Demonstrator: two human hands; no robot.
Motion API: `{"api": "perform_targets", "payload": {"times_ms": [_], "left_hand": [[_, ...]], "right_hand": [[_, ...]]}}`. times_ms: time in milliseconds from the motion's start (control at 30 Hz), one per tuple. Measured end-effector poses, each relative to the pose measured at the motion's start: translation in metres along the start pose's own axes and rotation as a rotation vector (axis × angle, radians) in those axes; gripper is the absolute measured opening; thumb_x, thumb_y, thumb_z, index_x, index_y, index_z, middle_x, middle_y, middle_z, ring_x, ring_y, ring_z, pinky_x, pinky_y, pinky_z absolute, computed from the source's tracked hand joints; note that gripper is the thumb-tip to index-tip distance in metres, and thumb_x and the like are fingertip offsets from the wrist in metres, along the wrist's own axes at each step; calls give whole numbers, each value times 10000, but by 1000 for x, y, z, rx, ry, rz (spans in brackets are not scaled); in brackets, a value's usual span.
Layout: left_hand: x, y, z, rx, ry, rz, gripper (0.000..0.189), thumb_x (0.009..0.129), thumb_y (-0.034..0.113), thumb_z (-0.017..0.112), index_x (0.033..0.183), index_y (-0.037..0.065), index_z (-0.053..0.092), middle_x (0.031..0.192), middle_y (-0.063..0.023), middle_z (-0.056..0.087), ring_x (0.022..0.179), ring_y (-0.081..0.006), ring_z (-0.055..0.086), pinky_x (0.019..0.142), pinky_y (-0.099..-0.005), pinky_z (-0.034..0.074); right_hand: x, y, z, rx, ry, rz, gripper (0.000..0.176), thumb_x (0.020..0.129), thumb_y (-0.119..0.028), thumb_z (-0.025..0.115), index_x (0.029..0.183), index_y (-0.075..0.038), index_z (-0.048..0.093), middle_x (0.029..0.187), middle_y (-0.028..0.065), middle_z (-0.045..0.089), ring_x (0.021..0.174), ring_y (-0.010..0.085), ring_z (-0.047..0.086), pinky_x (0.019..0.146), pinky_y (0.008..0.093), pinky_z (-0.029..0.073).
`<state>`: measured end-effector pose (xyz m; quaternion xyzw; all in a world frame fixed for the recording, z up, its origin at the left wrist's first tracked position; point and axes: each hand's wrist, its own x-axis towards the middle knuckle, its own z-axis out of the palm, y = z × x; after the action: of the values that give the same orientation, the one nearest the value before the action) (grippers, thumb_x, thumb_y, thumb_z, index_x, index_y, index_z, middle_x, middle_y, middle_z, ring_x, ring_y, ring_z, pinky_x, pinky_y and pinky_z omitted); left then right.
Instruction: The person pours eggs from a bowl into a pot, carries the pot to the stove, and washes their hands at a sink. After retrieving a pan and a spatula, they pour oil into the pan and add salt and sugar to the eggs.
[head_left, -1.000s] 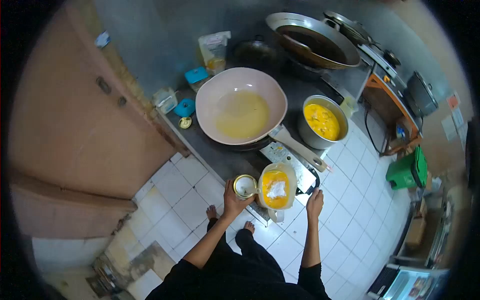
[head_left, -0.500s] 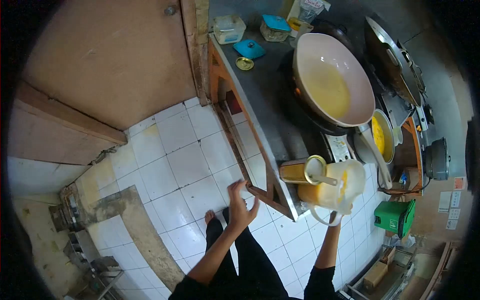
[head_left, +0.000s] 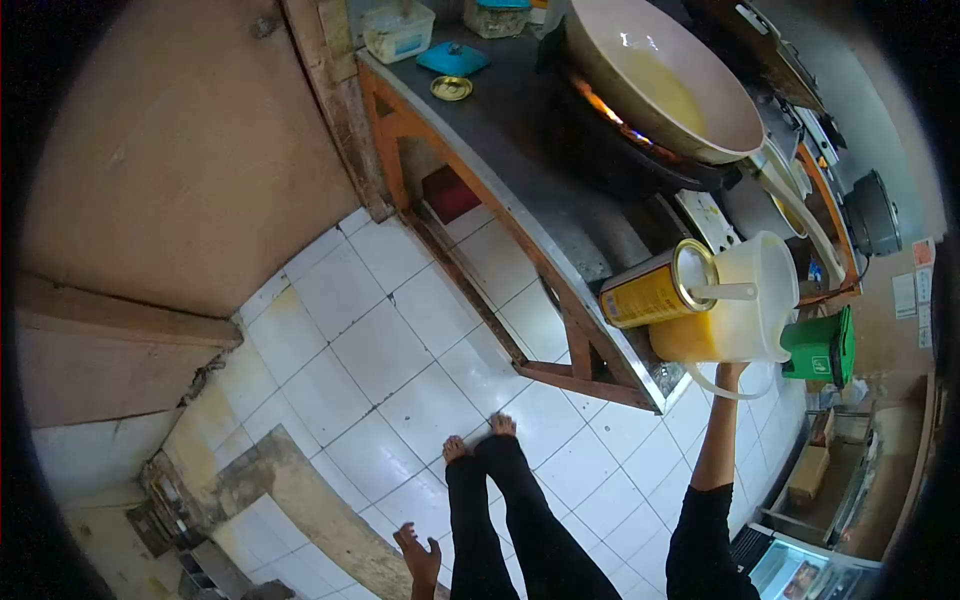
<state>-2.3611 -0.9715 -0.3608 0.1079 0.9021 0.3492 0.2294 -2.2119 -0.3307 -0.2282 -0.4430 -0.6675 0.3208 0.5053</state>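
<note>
My left hand (head_left: 418, 558) hangs low beside my legs with its fingers apart, holding nothing. My right arm reaches up to a translucent plastic jug (head_left: 765, 285) of yellow-orange liquid. Of my right hand (head_left: 735, 371), only a part near the wrist shows by the jug's handle (head_left: 708, 384); its fingers are hidden behind the jug. Against the jug leans or stands a yellow tin (head_left: 640, 295) with a pale-handled utensil (head_left: 725, 292) across its top. Further back, a wide pale-lined pan (head_left: 735, 110) with a little yellowish liquid sits over a lit flame (head_left: 605, 105).
The metal-topped counter (head_left: 480, 130) has a sharp corner near the jug. On it lie a blue lid (head_left: 452, 58), a gold tin lid (head_left: 451, 88) and a clear container (head_left: 398, 30). The pan's handle (head_left: 800, 205) juts toward the jug. A green bin (head_left: 820, 348) stands beyond.
The view has shifted, and the flame under the pan now shows. My left hand has dropped down and away from the counter. My right hand stays by the jug, more hidden behind it.
</note>
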Motion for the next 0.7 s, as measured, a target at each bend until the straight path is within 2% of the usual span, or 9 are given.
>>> {"api": "perform_targets", "payload": {"times_ms": [67,167,200,233,300,400,500,567,700], "left_hand": [[-14,-22,8,23,-160,-15,496,663,-4,581,1120,5,389,997,-183,382,876,-315,464,759,-403,434],[-26,-40,24,78,-266,-74,474,664,22,595,1095,21,396,982,-173,382,849,-305,468,747,-408,431],[-28,-44,28,215,-268,141,452,680,37,605,1082,30,399,973,-169,387,844,-304,469,738,-410,433],[-32,-46,33,217,-275,141,452,680,37,605,1082,30,399,973,-169,387,844,-304,469,738,-410,433],[-32,-27,41,26,-322,-58,456,693,55,619,1090,31,398,972,-175,395,838,-308,466,725,-408,434],[-34,-19,52,25,-315,9,432,712,62,616,1083,18,399,969,-182,404,851,-313,462,698,-391,459],[-39,-13,58,2,-314,21,402,721,59,601,1069,7,406,983,-185,410,879,-319,459,692,-379,489],[-40,-12,59,-1,-301,99,394,720,61,596,1063,7,411,982,-182,410,883,-317,459,698,-378,495],[-44,-14,53,54,-320,59,395,718,74,597,1063,13,414,956,-178,404,856,-313,474,695,-389,470]], "right_hand": [[-1,-3,1,15,-6,-17,372,870,-328,567,1028,8,550,934,97,565,800,184,559,679,333,469],[-5,-12,3,32,-25,-42,388,863,-316,584,1074,7,542,988,107,571,845,190,566,715,334,478],[-10,-16,4,32,-31,-54,395,861,-312,590,1089,6,539,1007,110,572,861,191,568,726,335,481],[-13,-20,5,30,-39,-66,403,858,-308,596,1104,6,536,1025,113,574,876,193,570,738,335,484],[-17,-28,6,38,-53,-75,421,854,-300,607,1134,5,531,1061,120,578,907,197,574,762,335,491],[-22,-32,6,107,-61,1,458,843,-288,625,1180,0,507,1148,131,548,985,206,557,825,340,483],[-17,-13,-1,86,-40,-5,448,845,-281,622,1175,1,512,1141,130,553,981,204,559,823,340,484],[-12,0,-5,64,-25,-8,442,845,-276,620,1172,2,516,1137,129,556,978,202,560,822,340,485],[-5,21,-12,37,-11,-8,429,847,-266,617,1166,4,523,1128,128,562,973,200,562,820,340,486]]}}
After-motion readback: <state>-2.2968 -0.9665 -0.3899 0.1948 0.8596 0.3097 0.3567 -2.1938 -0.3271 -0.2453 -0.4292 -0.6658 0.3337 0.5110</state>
